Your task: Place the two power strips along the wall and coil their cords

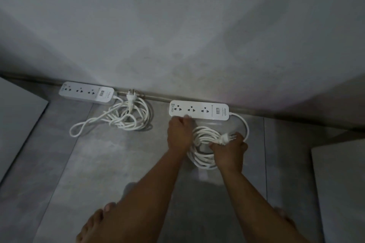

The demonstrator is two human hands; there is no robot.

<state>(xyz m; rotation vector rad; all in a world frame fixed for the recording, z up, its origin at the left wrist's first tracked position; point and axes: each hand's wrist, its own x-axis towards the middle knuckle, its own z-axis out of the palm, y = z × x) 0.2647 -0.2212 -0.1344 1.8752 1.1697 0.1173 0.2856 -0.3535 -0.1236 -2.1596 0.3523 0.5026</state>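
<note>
Left strip (87, 92): white, three sockets, lying on the floor (126, 163) against the wall (177, 25), far left.
Left cord (126, 116): loose, untidy coil just right of that strip; plug (130, 96) on top, one loop trailing out to the near left.
Right strip (199, 110): white, also flat against the wall, right of centre.
Right cord (203, 144): bundled coil on the floor near its strip (one strand arcs from the strip's right end round to the right hand).
Left hand (178, 134): fingers curled closed on the coil's left side, knuckles touching the strip's near edge.
Right hand (230, 151): fingers closed around the coil's right side, plug (227, 138) sticking out above them.
Feet: bare, at the near edge.
</note>
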